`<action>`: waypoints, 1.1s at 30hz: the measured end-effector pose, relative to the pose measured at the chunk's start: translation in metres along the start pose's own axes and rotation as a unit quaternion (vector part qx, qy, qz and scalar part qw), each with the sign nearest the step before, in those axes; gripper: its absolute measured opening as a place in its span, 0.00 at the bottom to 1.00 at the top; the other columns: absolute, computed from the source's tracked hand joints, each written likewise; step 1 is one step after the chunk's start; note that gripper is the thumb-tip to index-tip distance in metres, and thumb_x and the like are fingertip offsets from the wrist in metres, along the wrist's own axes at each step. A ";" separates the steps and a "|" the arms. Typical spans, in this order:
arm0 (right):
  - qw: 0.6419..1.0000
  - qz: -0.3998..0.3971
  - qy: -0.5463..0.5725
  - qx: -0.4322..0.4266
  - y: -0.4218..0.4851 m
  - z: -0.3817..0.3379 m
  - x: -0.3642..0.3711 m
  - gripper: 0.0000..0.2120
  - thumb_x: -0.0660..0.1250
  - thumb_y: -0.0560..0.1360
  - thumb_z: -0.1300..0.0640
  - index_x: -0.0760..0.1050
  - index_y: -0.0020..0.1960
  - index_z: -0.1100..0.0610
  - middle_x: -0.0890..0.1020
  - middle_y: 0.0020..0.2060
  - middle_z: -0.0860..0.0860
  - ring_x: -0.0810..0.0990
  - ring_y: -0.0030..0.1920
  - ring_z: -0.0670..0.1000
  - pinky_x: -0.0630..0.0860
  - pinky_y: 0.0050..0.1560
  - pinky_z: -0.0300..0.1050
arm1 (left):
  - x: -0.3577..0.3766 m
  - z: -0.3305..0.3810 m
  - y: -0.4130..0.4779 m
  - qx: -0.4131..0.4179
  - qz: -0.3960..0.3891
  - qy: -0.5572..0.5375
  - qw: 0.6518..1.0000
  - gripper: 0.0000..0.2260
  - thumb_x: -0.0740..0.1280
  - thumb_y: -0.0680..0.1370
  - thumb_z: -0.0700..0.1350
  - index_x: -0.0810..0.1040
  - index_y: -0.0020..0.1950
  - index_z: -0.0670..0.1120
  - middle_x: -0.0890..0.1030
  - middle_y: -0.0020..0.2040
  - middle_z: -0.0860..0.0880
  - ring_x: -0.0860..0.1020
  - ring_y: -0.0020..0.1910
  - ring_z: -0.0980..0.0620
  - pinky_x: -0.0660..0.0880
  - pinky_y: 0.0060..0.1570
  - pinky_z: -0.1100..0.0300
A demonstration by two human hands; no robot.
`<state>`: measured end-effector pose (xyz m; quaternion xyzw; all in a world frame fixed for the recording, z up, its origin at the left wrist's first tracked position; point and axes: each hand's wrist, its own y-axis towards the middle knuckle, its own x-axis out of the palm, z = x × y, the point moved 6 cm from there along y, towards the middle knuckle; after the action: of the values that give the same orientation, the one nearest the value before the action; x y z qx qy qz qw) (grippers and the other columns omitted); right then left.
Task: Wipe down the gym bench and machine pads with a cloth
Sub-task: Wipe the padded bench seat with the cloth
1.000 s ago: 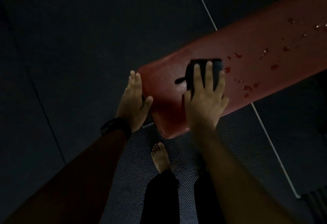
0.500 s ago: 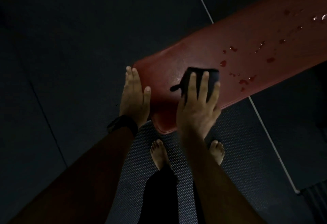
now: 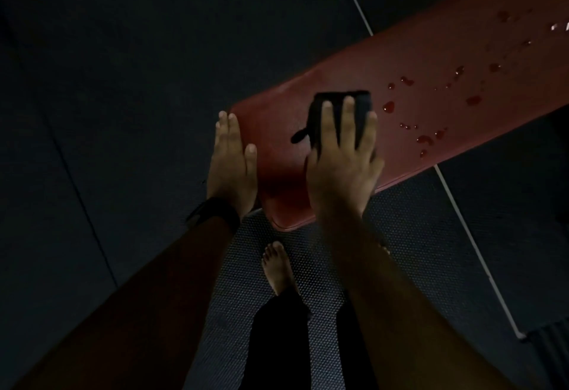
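Right hand (image 3: 341, 167): our flat, spread fingers press the black cloth (image 3: 340, 112) onto the red bench pad (image 3: 431, 106), frame centre.
Left hand (image 3: 231, 161): flat and open against the pad's left end, holding nothing.
Droplets (image 3: 425, 140): right of the cloth.

cloth (image 3: 337, 98) nudged farther along bench (image 3: 431, 81) (slightly), right hand (image 3: 341, 171) atop it

Red padded vinyl bench (image 3: 431, 87): far end cut off by the right and top edges; dark folded cloth (image 3: 337, 97): largely covered by right hand (image 3: 341, 171); one bare foot (image 3: 385, 249): all but the toes hidden behind right forearm (image 3: 385, 291)
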<state>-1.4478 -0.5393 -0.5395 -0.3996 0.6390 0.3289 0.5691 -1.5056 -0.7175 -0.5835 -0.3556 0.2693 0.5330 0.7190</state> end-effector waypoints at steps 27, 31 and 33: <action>0.992 -0.089 0.023 -0.087 0.061 -0.030 0.007 0.31 0.60 0.82 0.47 0.52 0.82 0.42 0.52 0.82 0.47 0.51 0.81 0.60 0.66 0.67 0.63 | 0.001 0.000 -0.004 0.012 -0.016 0.002 1.000 0.28 0.50 0.85 0.49 0.46 0.83 0.42 0.45 0.84 0.45 0.42 0.81 0.51 0.41 0.76 0.64; 0.998 0.009 0.016 0.067 -0.027 -0.020 0.003 0.30 0.61 0.80 0.47 0.60 0.81 0.47 0.61 0.81 0.51 0.62 0.77 0.63 0.76 0.56 0.63 | 0.000 0.002 -0.004 0.006 -0.025 -0.008 1.000 0.29 0.50 0.85 0.51 0.45 0.83 0.42 0.44 0.84 0.45 0.42 0.82 0.48 0.44 0.77 0.59; 0.998 -0.012 0.045 0.029 -0.073 -0.046 0.011 0.31 0.62 0.80 0.46 0.60 0.81 0.49 0.60 0.81 0.53 0.60 0.78 0.65 0.75 0.58 0.67 | 0.002 0.000 -0.001 0.008 -0.033 -0.006 0.999 0.31 0.49 0.84 0.54 0.46 0.83 0.41 0.45 0.83 0.42 0.44 0.82 0.45 0.45 0.77 0.57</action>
<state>-1.4052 -0.6150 -0.5419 -0.4049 0.6685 0.2852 0.5548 -1.5037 -0.7164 -0.5847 -0.3548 0.2574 0.5092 0.7407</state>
